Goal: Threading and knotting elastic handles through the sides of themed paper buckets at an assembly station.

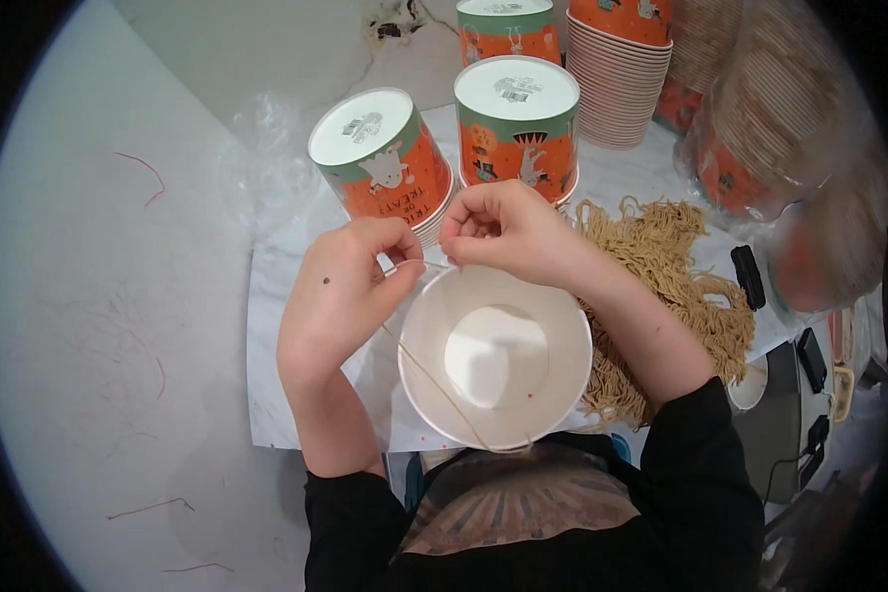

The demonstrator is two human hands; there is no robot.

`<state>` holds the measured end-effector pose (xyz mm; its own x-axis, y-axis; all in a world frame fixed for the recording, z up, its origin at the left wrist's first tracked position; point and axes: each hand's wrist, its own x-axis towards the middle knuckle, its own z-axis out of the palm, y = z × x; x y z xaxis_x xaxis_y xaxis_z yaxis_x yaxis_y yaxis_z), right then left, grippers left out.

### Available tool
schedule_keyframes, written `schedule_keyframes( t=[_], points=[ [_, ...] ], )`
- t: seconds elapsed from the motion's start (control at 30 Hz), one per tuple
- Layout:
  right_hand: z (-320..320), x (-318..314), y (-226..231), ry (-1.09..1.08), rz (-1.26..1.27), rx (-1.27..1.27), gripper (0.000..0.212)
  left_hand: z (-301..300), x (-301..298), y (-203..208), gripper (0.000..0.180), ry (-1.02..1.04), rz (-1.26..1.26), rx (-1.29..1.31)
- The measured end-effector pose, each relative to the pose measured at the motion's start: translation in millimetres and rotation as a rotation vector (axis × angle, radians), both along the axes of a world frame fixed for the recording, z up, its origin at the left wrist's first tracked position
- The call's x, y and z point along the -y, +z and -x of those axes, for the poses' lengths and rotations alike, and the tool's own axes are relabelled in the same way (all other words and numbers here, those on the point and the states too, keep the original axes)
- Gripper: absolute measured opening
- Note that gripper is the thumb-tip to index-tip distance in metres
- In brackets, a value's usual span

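On my feed I get a black shirt with short, loose sleeves, the left sleeve and right sleeve alike. Across its front I can make out a broad fan-like print, pinkish tan with dark radiating bars. The forearms are bare, as are the left hand and right hand. I notice one small round spot on the left hand's back.

We see a white marbled tabletop carrying upturned stacks of orange-and-green paper buckets across the upper middle of the frame, a heap of tan strings right of centre, and a small black object farther right.
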<state>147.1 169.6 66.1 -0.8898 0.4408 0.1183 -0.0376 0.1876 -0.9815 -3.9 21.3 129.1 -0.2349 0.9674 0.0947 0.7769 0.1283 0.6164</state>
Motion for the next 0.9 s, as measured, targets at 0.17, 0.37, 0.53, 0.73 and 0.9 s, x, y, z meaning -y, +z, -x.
schedule_keyframes(
  t=[0.17,0.37,0.53,0.73,0.9],
  points=[
    [-4,4,8,-0.13,-0.262,0.026,0.017,3,-5,-9,0.014,-0.03,-0.119,-0.022],
    [-10,8,19,-0.077,-0.303,0.023,0.011,6,-16,-15,0.011,-0.004,-0.084,0.222],
    [-10,6,19,-0.062,-0.348,-0.032,0.011,10,-21,-18,0.009,0.016,-0.065,0.338],
    [-8,7,18,-0.073,-0.352,-0.056,0.011,13,-26,-19,0.011,-0.02,-0.018,0.375],
    [-8,4,10,-0.073,-0.465,-0.097,0.017,11,-26,-15,0.013,0.046,0.033,0.472]
  ],
)
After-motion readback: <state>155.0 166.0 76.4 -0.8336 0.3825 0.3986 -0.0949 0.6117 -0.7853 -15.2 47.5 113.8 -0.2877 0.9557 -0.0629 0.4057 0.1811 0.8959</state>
